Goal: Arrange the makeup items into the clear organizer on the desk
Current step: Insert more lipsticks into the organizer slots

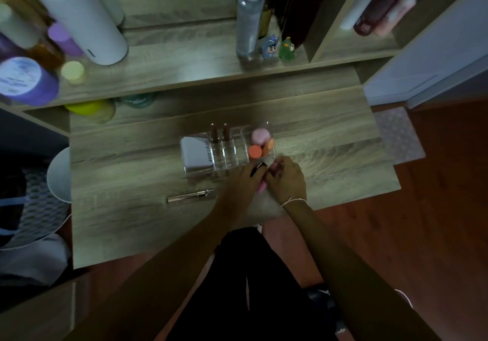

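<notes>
While both hands meet at the near right corner of the clear organizer (227, 150), a slim black item (257, 169) is pinched by the left hand (237, 182) and a pink stick (262, 187) by the right hand (286, 179) (exact grip is blurred). Such items are judged light, stiff and slippery, best held mid-barrel. A silver pencil (188, 196) is left lying on the table (118, 222), just beside the left forearm. Ample open room is offered toward the near edge.
</notes>
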Motion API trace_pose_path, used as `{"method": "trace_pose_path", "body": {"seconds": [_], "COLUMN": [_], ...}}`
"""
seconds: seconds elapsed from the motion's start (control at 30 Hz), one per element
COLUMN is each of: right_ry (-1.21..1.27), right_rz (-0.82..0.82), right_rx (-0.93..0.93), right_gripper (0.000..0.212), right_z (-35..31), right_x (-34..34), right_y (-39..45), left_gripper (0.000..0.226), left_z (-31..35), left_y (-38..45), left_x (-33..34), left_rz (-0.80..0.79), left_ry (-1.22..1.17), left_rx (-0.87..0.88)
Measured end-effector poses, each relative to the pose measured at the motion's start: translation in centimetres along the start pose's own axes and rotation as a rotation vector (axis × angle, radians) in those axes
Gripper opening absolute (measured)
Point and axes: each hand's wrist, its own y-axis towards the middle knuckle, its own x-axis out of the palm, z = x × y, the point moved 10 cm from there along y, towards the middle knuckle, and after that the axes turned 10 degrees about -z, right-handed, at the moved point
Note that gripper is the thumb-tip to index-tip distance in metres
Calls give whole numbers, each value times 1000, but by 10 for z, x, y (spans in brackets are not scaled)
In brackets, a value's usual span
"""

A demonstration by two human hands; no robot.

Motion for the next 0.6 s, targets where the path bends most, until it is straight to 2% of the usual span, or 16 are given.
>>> {"method": "trace_pose_path", "body": {"seconds": [0.2, 0.33, 0.43, 0.6], "right_ry": [-46, -10, 64, 166], "right_rz": [42, 56, 80, 133], "right_rx": [-6, -37, -92, -216], "right_gripper": [25, 24, 24, 43], "right_z": [4, -2, -14, -55], "right_x": [-2, -16, -38, -76], "right_y": [-5, -6, -9, -20], "left_gripper": [33, 55, 58, 52], "left_z": [-2, -15, -22, -44], "left_y": [1, -4, -15, -36], "left_x": [-8, 5, -4, -36], "left_rz": [56, -29, 18, 174], "left_ry": [-24, -72, -175, -406], "left_rx": [-68, -122, -142, -168]}}
